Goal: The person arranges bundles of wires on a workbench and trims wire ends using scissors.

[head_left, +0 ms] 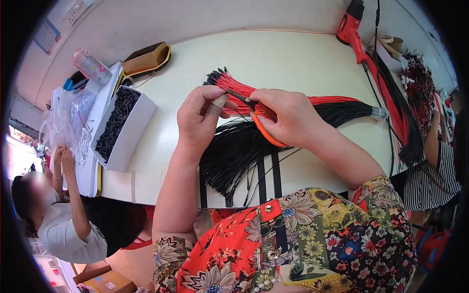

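Orange-handled scissors (266, 129) are in my right hand (288, 115), whose fingers wrap round the handles. Their dark blades point left, to the fingertips of my left hand (202, 110). That hand is pinched at the end of a wire too small to make out clearly, and one finger wears a tan wrap. Beneath and behind the hands lies a bundle of red wires (239, 87) with black tips. Loose black wires (224, 156) fan out toward the table's front edge. The bundle's right end is held in a clear wrap (379, 113).
A white box of black pieces (132, 134) stands left on the table (293, 53). Behind it are a brown tray (146, 58) and a bottle (91, 66). A red heat gun (349, 31) and more wires lie right. Co-workers sit at both sides.
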`<state>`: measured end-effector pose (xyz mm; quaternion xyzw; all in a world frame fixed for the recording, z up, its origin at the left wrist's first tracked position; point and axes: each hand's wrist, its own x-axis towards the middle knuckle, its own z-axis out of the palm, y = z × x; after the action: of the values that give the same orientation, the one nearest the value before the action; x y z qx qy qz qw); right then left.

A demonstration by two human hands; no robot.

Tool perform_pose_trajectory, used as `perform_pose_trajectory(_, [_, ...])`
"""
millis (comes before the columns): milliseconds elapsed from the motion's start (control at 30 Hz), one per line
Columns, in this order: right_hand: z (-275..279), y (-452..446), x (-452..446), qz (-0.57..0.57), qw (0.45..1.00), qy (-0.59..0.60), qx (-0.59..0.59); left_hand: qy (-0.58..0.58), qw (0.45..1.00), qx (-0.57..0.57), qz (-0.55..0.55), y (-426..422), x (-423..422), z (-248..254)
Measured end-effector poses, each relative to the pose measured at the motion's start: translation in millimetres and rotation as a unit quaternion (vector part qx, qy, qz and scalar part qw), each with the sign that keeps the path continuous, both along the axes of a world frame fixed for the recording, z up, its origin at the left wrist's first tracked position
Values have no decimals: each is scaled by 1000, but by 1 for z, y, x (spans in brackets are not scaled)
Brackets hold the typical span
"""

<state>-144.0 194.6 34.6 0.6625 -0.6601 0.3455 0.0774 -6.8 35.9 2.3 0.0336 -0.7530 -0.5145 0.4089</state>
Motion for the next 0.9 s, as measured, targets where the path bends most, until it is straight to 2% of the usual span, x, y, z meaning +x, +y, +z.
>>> perform_pose_trajectory(200, [-5,-2,0,-9,1000,-9,-13,18,999,-34,24,4,-1,1])
perform_pose_trajectory(633, [-5,-3,2,-8,1000,-29,-4,23,999,-31,32,6,-3,1])
perform_pose_trajectory(900, [-13,-7,-1,13,999,-21,-39,13,998,-55,34,6,-3,0])
